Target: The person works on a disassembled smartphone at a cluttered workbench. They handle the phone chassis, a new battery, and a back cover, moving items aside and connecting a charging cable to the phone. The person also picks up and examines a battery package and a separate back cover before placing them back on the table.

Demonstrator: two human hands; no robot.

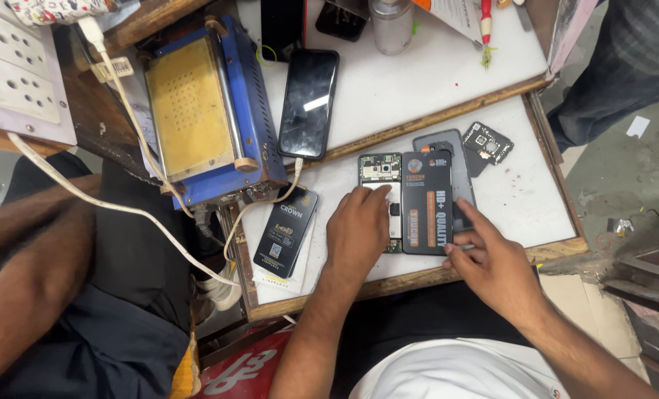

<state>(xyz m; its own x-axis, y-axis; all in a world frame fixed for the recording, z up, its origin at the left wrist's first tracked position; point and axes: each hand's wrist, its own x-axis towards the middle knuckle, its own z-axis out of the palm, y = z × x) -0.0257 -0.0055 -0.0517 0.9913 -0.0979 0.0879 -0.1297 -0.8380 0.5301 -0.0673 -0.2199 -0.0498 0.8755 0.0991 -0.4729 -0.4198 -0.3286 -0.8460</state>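
Phone — half hidden under left hand.

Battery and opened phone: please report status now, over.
Left hand flat on opened phone. Right hand fingertips at black battery edge, not gripping. Grey back cover lies under battery; loose camera part beside it.

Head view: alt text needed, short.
Two bare hands work on an opened phone on a white table: left hand presses it, right hand steadies a black battery. A blue heating plate sits left.
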